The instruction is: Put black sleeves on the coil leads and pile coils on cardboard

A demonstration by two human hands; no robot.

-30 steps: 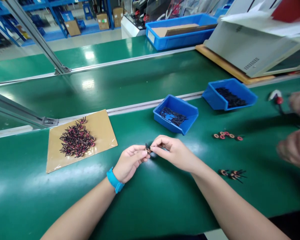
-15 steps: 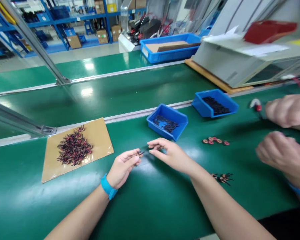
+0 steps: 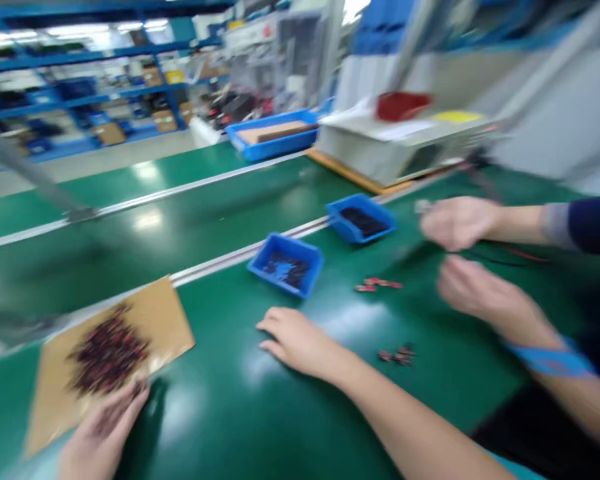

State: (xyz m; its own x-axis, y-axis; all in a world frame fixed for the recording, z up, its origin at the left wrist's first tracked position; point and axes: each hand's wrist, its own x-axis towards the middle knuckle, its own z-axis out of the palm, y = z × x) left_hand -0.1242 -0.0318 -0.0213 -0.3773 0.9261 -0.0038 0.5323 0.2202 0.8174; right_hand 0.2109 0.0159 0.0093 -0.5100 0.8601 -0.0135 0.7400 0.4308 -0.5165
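My left hand (image 3: 107, 427) is at the lower edge of a sheet of brown cardboard (image 3: 173, 320), its fingers pinched round a small dark part (image 3: 140, 387), blurred by motion. Beside those fingers a pile of small red parts with black leads (image 3: 107, 350) lies on the cardboard. My right hand (image 3: 293, 340) rests on the green table, fingers loosely stretched and apart, with nothing seen in them. Just beyond it stands a blue bin (image 3: 313, 270) holding short black pieces (image 3: 287, 267).
A second blue bin (image 3: 343, 230) stands farther right. Red round parts (image 3: 377, 283) and a small cluster of leaded parts (image 3: 397, 355) lie on the table (image 3: 240, 427). A co-worker's hands (image 3: 460, 223) work with wires at the right. A metal rail (image 3: 220, 260) runs behind.
My left hand has moved left and down to the cardboard, away from my right hand, carrying the small part. My right hand has lowered to the table. The view has swung right.
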